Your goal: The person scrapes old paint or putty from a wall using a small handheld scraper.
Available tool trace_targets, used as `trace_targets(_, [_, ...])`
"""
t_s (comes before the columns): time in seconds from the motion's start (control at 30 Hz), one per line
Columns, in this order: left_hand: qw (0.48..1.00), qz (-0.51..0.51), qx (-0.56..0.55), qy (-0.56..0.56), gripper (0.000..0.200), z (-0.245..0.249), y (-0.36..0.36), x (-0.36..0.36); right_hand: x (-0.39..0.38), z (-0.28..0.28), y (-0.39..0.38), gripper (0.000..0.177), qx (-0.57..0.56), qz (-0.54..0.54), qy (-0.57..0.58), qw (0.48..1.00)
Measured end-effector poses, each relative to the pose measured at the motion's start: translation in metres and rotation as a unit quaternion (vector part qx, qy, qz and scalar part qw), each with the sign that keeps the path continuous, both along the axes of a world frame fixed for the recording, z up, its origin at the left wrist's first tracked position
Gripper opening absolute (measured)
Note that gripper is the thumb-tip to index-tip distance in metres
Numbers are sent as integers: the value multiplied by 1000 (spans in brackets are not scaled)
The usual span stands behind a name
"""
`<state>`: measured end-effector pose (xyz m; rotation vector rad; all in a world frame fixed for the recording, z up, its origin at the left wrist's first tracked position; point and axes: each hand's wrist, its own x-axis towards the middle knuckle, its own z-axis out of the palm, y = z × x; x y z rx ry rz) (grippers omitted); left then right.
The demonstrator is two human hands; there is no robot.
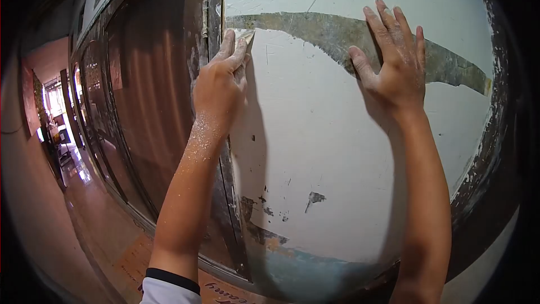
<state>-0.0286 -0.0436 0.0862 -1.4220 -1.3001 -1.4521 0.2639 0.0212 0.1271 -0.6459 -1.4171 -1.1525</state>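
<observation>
My left hand [220,81] is closed on a small flat scraper [246,36], a thin triangular metal-looking blade mostly hidden by the fingers. Its edge meets the panel near the upper left, by the door frame. My right hand [396,59] is spread against the panel, fingers up, across a bare grey band [315,31]. The white painted panel [320,152] shows ragged paint edges above and below that band. White dust and flakes speckle my left forearm and both hands.
A dark wooden frame [216,0] with a metal hinge [205,18] borders the panel at left. Beyond it stand dark glazed doors [149,79]. Chipped patches [316,197] mark the lower panel. Printed cardboard [225,293] lies on the floor below. A bright passage runs off at far left.
</observation>
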Motion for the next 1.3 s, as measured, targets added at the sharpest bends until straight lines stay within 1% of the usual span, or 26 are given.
trace_targets(0.03, [999,25,13,17,37,1,1,0,-1,0,2,64,-1,-19,3,1000])
trace_targets(0.1, [999,32,5,13,37,7,-3,2,-2,1,2,64,-7,-41,3,999])
trace_targets(0.33, [998,45,-38,-15,37,4,-10,8,-2,0,0,62,-10,-46,4,999])
trace_targets(0.37, [1000,28,3,8,37,3,-2,1,-1,0,2,62,-3,-46,2,999])
trace_targets(0.47, [1000,27,-2,11,37,4,-6,3,0,1,1,61,-9,-40,0,999])
trace_targets(0.5, [1000,1,11,6,37,1,-2,2,-4,-3,-8,60,-26,-41,13,999])
trace_targets(0.53, [1000,2,9,6,37,-2,1,0,-5,-4,-7,60,-27,-40,12,999])
trace_targets(0.6, [999,49,8,18,39,-2,3,-2,-3,-2,-4,59,-21,-41,11,999])
trace_targets(0.77, [998,50,-17,20,40,1,-1,-1,-1,-1,-2,58,-12,-42,6,999])
trace_targets(0.83, [998,50,7,27,44,-5,3,-1,0,-1,-1,58,-9,-41,3,999])
trace_targets(0.93, [999,45,1,25,46,1,2,-2,-2,-2,-1,57,-11,-37,12,999])
trace_targets(1.0, [998,58,-3,30,44,2,0,-1,-1,-2,2,57,-8,-38,8,999])
trace_targets(1.07, [999,35,5,20,44,-1,2,0,1,0,5,57,4,-41,2,999])
trace_targets(1.1, [999,35,5,20,44,0,1,2,-1,-2,-1,57,-11,-34,9,999])
trace_targets(1.2, [1000,17,-9,-3,36,6,-5,8,-4,-3,-7,56,-19,-29,17,999])
trace_targets(1.27, [999,31,-12,10,36,6,-4,5,-1,-3,-2,56,-12,-30,10,999])
trace_targets(1.3, [1000,14,-6,15,36,2,-2,5,0,-3,-1,56,-9,-31,7,999])
